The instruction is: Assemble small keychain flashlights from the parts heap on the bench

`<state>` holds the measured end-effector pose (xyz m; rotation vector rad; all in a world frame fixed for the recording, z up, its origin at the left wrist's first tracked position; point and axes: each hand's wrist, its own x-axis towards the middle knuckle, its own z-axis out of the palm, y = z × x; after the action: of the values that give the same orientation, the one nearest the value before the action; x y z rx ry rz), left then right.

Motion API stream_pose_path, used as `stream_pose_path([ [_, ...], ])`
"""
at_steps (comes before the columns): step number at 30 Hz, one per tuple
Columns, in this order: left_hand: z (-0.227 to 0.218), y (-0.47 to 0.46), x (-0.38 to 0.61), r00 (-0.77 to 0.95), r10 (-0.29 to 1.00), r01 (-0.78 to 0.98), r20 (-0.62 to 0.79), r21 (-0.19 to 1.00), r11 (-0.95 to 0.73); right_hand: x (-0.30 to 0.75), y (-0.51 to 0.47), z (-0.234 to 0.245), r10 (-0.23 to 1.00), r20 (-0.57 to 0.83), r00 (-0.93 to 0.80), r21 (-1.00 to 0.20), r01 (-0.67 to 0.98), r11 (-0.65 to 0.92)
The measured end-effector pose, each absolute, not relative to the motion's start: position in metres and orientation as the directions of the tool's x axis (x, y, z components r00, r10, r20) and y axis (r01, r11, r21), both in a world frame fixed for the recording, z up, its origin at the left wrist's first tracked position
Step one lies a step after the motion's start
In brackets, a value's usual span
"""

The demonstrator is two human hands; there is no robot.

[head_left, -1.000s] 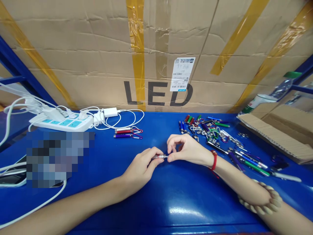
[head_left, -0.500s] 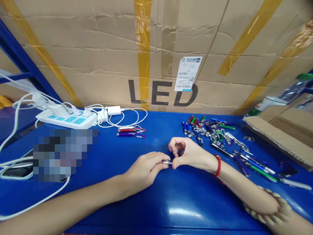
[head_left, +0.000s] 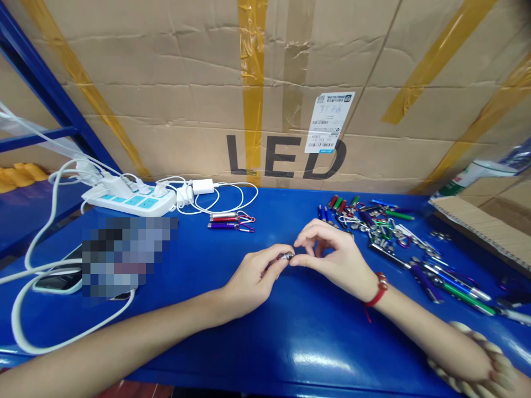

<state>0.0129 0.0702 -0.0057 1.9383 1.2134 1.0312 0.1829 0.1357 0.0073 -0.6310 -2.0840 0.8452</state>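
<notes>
My left hand is closed around a mini flashlight. Only its short silvery end, with a trace of red, shows between thumb and forefinger; the rest is hidden in the fist. My right hand faces it from the right, its thumb tip at the flashlight's end. The other right fingers are curved and stand apart from the thumb, with nothing visible in them. Beyond the left hand, a silver-and-red flashlight and a purple flashlight lie side by side, with carabiner clips.
Right of my hands spreads a pile of coloured flashlights and small metal parts. An open cardboard box stands at the right edge. A power strip with white cables lies left, near a phone. A large carton walls the back.
Both hands have risen slightly together. The flashlight's end has turned and shows less of its length between them. The whole view has shifted a little to the left.
</notes>
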Motion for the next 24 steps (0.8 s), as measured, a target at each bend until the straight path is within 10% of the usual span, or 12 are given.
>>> stream_pose_path([
  [6,-0.004,0.069,0.013,0.282,0.916,0.413,0.284,0.826,-0.383,0.190,0.135,0.016,0.361,0.656,-0.663,-0.383,0.120,0.916],
  [16,-0.002,0.069,0.013,0.344,0.905,0.396,0.250,0.835,-0.382,0.199,0.133,0.032,0.235,0.547,-0.803,-0.107,0.212,0.971],
  [24,-0.001,0.067,0.010,0.415,0.885,0.412,0.210,0.824,-0.389,0.201,0.130,0.033,0.204,0.545,-0.813,-0.106,0.174,0.979],
])
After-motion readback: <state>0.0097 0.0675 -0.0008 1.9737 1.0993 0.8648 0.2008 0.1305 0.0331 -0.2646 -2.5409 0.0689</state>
